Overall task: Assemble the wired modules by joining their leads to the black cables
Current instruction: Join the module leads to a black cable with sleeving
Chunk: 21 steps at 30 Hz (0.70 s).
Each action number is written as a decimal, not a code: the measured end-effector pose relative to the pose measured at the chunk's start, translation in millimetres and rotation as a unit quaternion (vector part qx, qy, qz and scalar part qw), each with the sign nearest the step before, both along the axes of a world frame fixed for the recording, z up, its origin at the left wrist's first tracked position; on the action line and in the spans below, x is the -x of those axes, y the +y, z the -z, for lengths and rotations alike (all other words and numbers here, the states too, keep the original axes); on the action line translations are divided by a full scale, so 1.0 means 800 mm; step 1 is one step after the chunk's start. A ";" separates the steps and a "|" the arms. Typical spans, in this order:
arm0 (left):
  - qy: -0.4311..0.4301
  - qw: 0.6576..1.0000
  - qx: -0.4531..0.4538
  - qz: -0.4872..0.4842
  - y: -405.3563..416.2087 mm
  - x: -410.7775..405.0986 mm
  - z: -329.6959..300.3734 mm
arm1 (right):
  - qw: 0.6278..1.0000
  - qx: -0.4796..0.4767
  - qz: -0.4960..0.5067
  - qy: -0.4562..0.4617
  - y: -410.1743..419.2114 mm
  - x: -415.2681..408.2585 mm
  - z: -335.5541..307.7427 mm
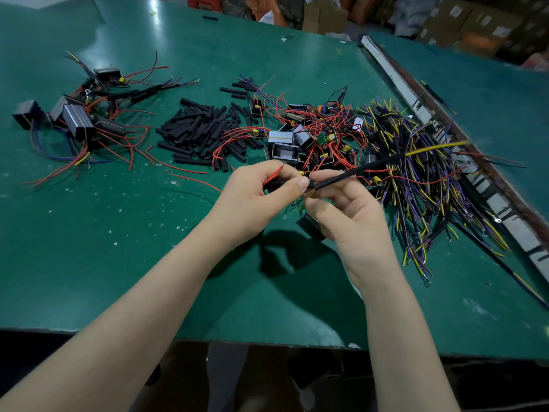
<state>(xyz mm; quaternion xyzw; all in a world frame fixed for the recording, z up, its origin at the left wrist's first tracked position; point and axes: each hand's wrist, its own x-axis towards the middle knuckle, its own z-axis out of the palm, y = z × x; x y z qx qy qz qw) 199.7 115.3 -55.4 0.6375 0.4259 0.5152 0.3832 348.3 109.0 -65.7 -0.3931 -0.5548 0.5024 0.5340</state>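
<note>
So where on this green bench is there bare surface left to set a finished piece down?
Bare green table lies near the front edge, left of the left hand, below the assembled modules. Another open strip runs along the far side, beyond the black sleeve pile. Crowded: the loose module heap and cable bundle beside the right hand.
</note>
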 end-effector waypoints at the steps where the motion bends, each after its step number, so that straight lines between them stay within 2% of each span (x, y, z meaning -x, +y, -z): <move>1: 0.005 1.000 0.000 0.000 0.000 0.000 0.000 | 1.000 -0.016 0.012 -0.016 0.000 0.002 0.002; 4: 0.010 1.000 0.007 0.004 0.000 0.001 0.000 | 0.998 -0.050 0.030 -0.037 0.001 0.005 0.006; 7: 0.006 1.000 0.021 0.004 0.001 0.002 -0.001 | 0.990 -0.085 0.062 -0.096 0.000 0.006 0.009; 13: -0.051 0.995 0.078 0.025 0.002 0.007 -0.007 | 0.956 -0.219 0.136 -0.141 -0.002 0.008 0.004; 16: -0.063 0.992 0.098 0.041 0.004 0.010 -0.009 | 0.961 -0.209 0.126 -0.131 -0.003 0.008 0.003; 21: -0.076 0.983 0.152 0.067 0.004 0.014 -0.012 | 0.976 -0.189 0.089 -0.063 -0.007 0.012 0.000</move>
